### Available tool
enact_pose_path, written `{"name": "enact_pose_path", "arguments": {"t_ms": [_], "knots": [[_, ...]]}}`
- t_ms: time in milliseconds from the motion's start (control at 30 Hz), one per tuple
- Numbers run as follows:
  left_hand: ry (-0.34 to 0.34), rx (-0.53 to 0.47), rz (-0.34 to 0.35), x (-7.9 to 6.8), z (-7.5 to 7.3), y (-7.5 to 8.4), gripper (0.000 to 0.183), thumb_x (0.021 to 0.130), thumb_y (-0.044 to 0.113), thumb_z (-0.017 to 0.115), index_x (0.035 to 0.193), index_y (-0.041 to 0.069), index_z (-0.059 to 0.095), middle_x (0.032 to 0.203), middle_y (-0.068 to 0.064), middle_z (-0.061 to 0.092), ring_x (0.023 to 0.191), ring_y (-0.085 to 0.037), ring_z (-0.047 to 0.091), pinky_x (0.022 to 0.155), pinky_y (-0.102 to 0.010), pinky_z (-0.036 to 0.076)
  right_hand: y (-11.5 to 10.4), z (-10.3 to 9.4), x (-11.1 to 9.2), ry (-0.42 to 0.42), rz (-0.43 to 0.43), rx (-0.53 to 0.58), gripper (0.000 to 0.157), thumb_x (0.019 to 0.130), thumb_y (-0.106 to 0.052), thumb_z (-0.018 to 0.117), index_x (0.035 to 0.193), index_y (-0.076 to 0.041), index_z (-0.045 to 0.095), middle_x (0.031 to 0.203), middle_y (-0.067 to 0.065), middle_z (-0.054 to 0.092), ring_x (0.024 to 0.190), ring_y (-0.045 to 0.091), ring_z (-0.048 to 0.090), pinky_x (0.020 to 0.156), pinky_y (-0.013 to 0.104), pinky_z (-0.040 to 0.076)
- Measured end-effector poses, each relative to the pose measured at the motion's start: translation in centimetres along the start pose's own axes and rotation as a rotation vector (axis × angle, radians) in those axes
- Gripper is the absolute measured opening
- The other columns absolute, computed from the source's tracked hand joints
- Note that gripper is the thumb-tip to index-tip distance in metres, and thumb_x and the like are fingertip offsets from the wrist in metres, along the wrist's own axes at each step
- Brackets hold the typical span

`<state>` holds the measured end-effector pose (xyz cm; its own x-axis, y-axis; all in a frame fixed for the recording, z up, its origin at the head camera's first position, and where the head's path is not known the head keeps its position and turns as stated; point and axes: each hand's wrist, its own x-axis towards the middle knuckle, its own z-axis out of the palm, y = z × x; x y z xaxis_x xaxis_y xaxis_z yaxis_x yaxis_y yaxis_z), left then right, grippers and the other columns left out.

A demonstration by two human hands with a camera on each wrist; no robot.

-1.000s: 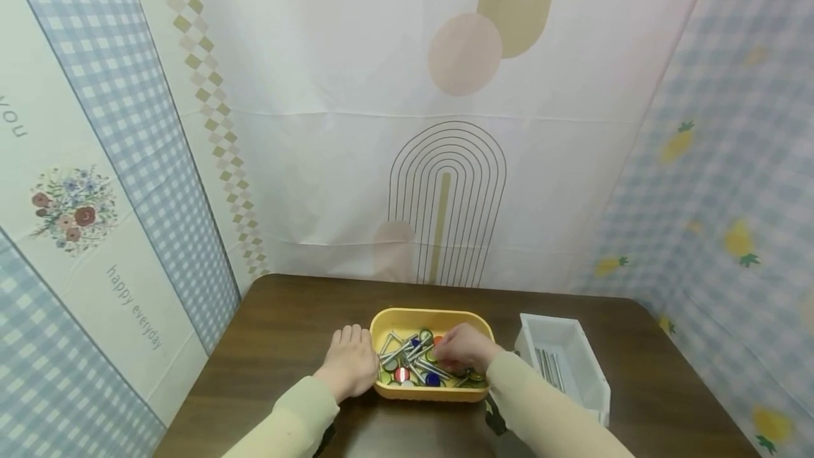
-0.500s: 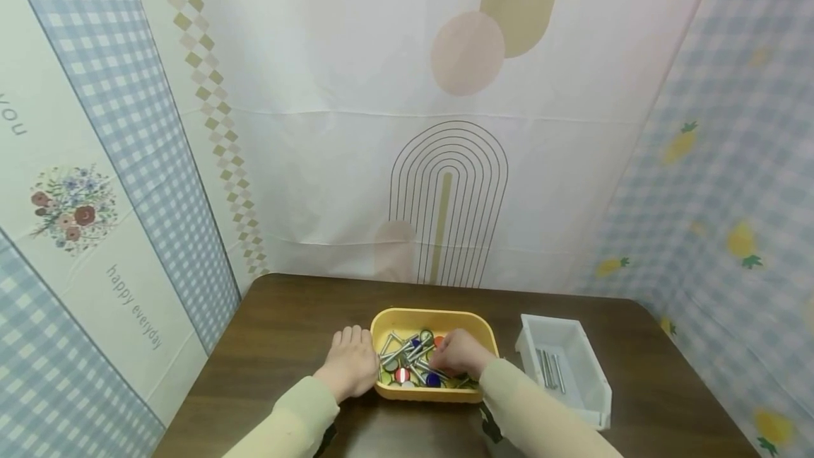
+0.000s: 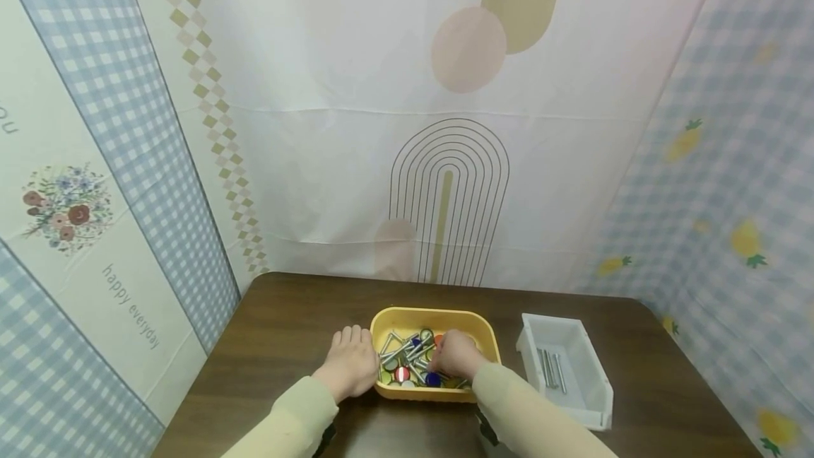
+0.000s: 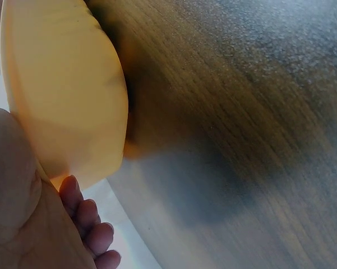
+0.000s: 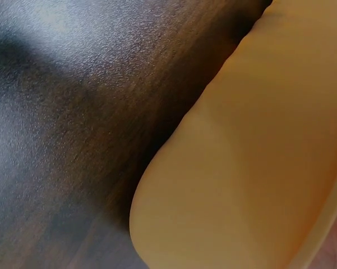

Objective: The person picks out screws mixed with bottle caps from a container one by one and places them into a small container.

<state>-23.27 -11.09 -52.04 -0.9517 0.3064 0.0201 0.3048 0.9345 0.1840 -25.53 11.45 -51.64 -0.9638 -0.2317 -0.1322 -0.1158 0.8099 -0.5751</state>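
Note:
A yellow plastic bin [image 3: 439, 394] stands on the table, filled with a mix of silver bolts [image 3: 396, 352] and round coloured caps [image 3: 401, 374]. My left hand [image 3: 351, 361] holds the bin's left end; in the left wrist view its fingers [image 4: 100, 238] lie along the outside and the thumb side overlaps the rim. My right hand [image 3: 456, 355] reaches down into the bin's right half with bent fingers. Its fingertips are hidden among the bolts and caps, and I cannot tell whether they pinch anything. The right wrist view shows mostly the bin's outer wall [image 5: 230, 168].
To the right of the yellow bin stands a white open-fronted bin [image 3: 581, 366] with three bolts [image 3: 551, 370] lying inside. Both bins sit on a dark brown wooden table [image 3: 305, 302]. Patterned cloths [image 3: 331, 161] hang behind and at both sides.
My right hand has shifted slightly to the left inside the yellow bin. My left hand has stayed at the bin's left end.

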Motion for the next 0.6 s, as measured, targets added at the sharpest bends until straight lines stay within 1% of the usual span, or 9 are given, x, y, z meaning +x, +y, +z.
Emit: {"name": "enact_pose_path", "arguments": {"t_ms": [267,367,533,600], "knots": [[0.017,-0.02,0.006,-0.12,-0.1,0.0,0.025,0.094,0.024,0.047,0.097,0.0,0.046,0.088,-0.011,0.035,0.087,-0.029,0.034,0.085,-0.048,0.031,-0.33,-0.04,-0.11,-0.059,0.017,0.036,0.039,0.076,-0.01,0.078,0.054,-0.014,0.046,0.05,-0.005,0.041,0.045,0.011,0.037,0.045,0.026,0.03],[0.015,-0.02,0.006,-0.17,-0.19,0.03,0.024,0.094,0.024,0.047,0.097,0.0,0.046,0.088,-0.011,0.035,0.088,-0.029,0.034,0.085,-0.048,0.031,-0.46,0.03,-0.17,-0.06,0.015,0.011,0.04,0.077,-0.01,0.079,0.054,-0.014,0.046,0.05,-0.005,0.041,0.045,0.011,0.037,0.046,0.026,0.03],[-0.003,-0.018,0.0,-0.14,-0.16,0.04,0.025,0.095,0.025,0.046,0.097,0.001,0.046,0.088,-0.01,0.035,0.088,-0.029,0.034,0.085,-0.047,0.031,-0.65,0.16,-0.29,-0.062,0.022,-0.004,0.035,0.077,-0.01,0.079,0.058,-0.012,0.049,0.052,-0.004,0.044,0.048,0.012,0.04,0.048,0.027,0.033],[-0.004,-0.021,0.0,-0.13,-0.09,0.03,0.025,0.095,0.026,0.047,0.097,0.001,0.046,0.088,-0.01,0.035,0.087,-0.029,0.034,0.084,-0.047,0.031,-0.67,0.21,-0.31,-0.067,0.016,-0.006,0.035,0.078,-0.009,0.079,0.06,-0.011,0.049,0.053,-0.003,0.043,0.048,0.012,0.04,0.049,0.027,0.033]]}}
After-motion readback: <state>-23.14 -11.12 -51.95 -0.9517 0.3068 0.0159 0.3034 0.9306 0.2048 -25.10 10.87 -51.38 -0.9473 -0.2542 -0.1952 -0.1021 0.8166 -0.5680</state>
